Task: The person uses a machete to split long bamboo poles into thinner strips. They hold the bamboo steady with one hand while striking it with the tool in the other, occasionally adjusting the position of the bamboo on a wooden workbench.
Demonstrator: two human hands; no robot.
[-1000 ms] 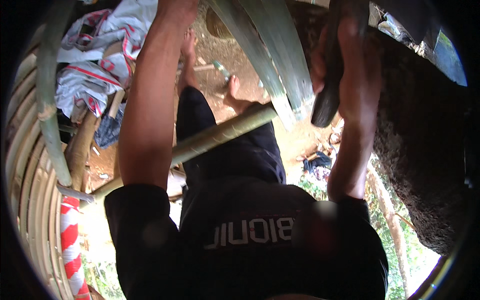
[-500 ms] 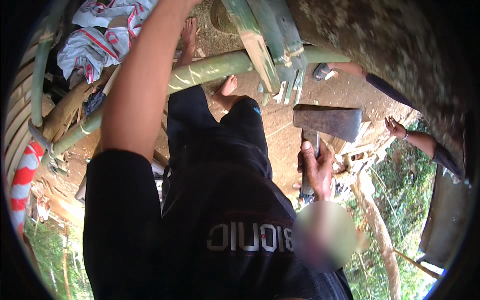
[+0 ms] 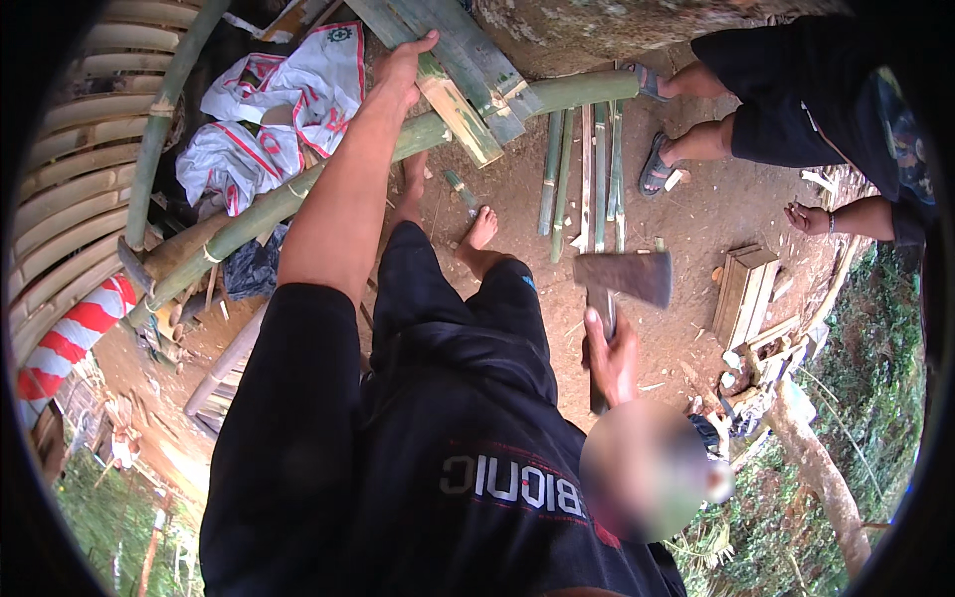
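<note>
My left hand (image 3: 400, 76) reaches forward and grips the edge of a split bamboo strip (image 3: 460, 111). Its end overhangs a thick green bamboo pole (image 3: 423, 136) that crosses in front of me. More flattened green bamboo (image 3: 463, 50) lies alongside that strip. In my right hand (image 3: 613, 356) is an axe (image 3: 627, 277), held by its handle close under the head, with the blade edge turned to the right. The axe is raised over the ground, apart from the bamboo.
Long bamboo strips (image 3: 600, 179) lie on the dirt beyond the axe. Another person (image 3: 786, 109) stands at the far right. A wooden block-like stack (image 3: 744, 292) sits on the right. White-and-red sacks (image 3: 284, 114) and a slatted bamboo structure (image 3: 95, 189) are at left.
The view has shifted, so my left hand on the bamboo strip and more of the other person now show. The axe stays in my right hand.
</note>
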